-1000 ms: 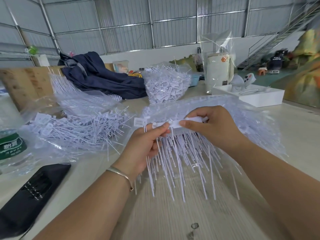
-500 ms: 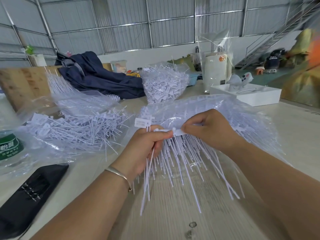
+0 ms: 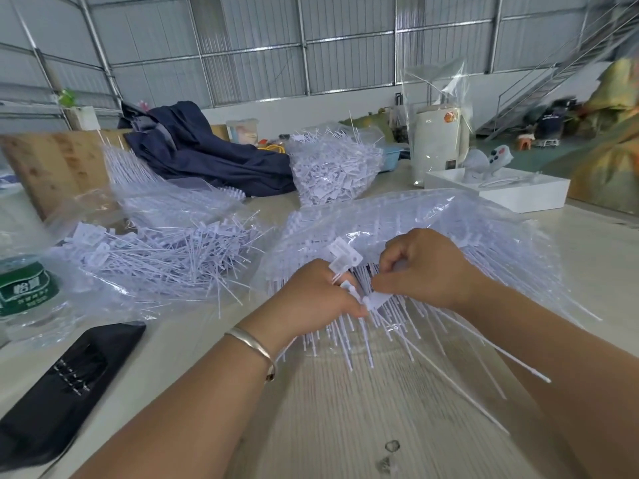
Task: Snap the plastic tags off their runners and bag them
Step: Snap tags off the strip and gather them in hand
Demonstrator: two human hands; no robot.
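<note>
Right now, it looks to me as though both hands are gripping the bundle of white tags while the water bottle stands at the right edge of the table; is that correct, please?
Not quite: the head view shows the water bottle at the left edge of the table, not the right. Both the left hand and the right hand do grip the bundle of white tags.

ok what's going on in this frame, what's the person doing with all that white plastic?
A person is working a strip of white plastic tags with both hands over the table. The left hand pinches the strip's near end while the right hand grips it just beside, the thin tails fanning down. Loose tags lie on an open bag to the left; a fuller bag of tags stands behind.
</note>
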